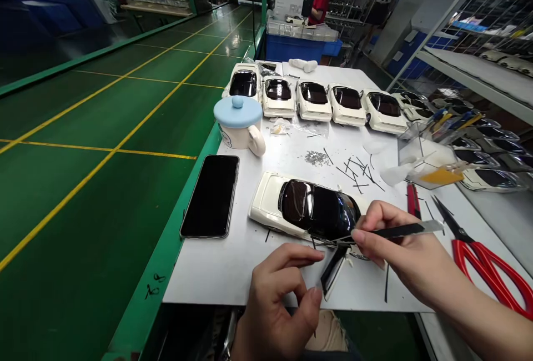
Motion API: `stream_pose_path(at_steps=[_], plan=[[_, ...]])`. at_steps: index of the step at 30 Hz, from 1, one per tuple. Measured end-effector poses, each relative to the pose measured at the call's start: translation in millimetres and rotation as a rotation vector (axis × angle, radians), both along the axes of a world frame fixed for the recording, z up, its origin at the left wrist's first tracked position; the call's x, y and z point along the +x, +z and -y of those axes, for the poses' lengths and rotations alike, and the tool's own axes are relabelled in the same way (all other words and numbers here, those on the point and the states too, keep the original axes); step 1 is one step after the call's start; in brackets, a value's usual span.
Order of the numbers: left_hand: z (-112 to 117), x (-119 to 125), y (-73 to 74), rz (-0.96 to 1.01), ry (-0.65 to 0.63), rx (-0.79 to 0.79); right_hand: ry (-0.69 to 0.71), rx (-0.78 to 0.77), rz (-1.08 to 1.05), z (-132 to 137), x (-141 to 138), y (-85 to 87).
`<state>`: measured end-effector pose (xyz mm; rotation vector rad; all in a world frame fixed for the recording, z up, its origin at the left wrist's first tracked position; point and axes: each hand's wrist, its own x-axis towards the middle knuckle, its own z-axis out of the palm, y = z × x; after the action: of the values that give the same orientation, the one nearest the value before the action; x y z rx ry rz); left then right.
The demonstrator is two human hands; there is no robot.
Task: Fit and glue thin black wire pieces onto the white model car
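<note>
A white model car (pixel 268 197) with a dark roof and windows lies in front of me, its near-side door (pixel 333 275) swung open towards me. My right hand (pixel 400 244) pinches a pair of dark tweezers (pixel 403 230), their tips reaching the car's side by the door opening. Left of the open door is my left hand (pixel 281 300), index finger stretched out and the other fingers curled, apart from the thumb. Nothing shows between its fingers. A thin black strip (pixel 313 242) stands by the car's side near the tweezer tips.
Several white model cars (pixel 314 100) line the back. A lidded mug (pixel 237 128) and a phone (pixel 211 197) sit left. Small metal bits (pixel 317 158) and black strips (pixel 360 172) lie beyond the car. Red-handled scissors (pixel 485 266), a red cutter (pixel 413 200) and a tool box (pixel 428 155) are right.
</note>
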<state>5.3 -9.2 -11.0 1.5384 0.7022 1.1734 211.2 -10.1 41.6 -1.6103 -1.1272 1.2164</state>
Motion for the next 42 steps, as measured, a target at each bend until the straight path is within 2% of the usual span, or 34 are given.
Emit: stream_pose_path(at_steps=[4,14,17,19,21,23,26,33,42], plan=[[-2,1,1.9,-0.008,0.005,0.004,-0.006,-0.014,-0.133,3,2,-4.6],[-1,0,1.1,-0.028,-0.001,0.033,-0.011,-0.008,-0.213,4,3,-3.4],[-7,1,7.5,-0.165,0.164,0.100,0.024,0.000,-0.144,4,6,-1.2],[-14,6,13.4,-0.357,0.332,0.202,0.042,0.010,-0.073,4,8,0.3],[-21,12,17.4,-0.551,0.433,0.295,0.050,0.015,-0.002,3,10,1.5],[-27,19,17.9,-0.682,0.431,0.331,0.064,0.023,0.051,2,10,2.2],[-32,25,14.1,-0.756,0.393,0.322,0.090,0.032,0.105,-1,11,2.5],[-39,24,11.1,-0.741,0.414,0.228,0.125,0.086,0.245,-2,12,2.3],[-40,24,10.2,-0.743,0.416,0.275,0.204,0.190,0.424,1,7,1.5]])
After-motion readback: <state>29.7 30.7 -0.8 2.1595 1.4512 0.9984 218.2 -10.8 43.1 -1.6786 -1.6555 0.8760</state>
